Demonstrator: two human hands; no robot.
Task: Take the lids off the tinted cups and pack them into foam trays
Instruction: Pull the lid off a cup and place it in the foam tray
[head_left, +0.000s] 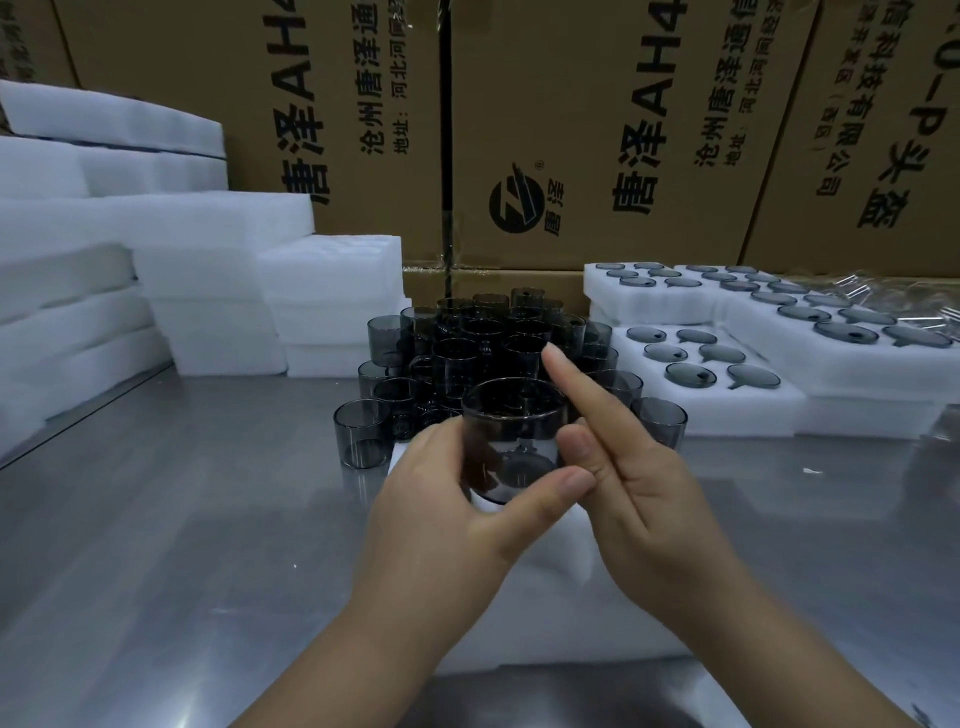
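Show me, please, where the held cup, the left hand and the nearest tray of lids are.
held cup (511, 441): head view, front wall.
left hand (444, 522): head view, its back.
nearest tray of lids (737, 415): head view, front wall.

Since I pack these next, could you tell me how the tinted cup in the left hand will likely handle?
The tinted cup looks rigid: its thin wall shows no flex in the grip of the left hand. Its glossy surface is probably slippery, and it may crack if dropped. Wide and short, it should stand steadily, yet roll if laid sideways.

smoky cup (511, 431) upright, lidless, above foam tray (550, 613)
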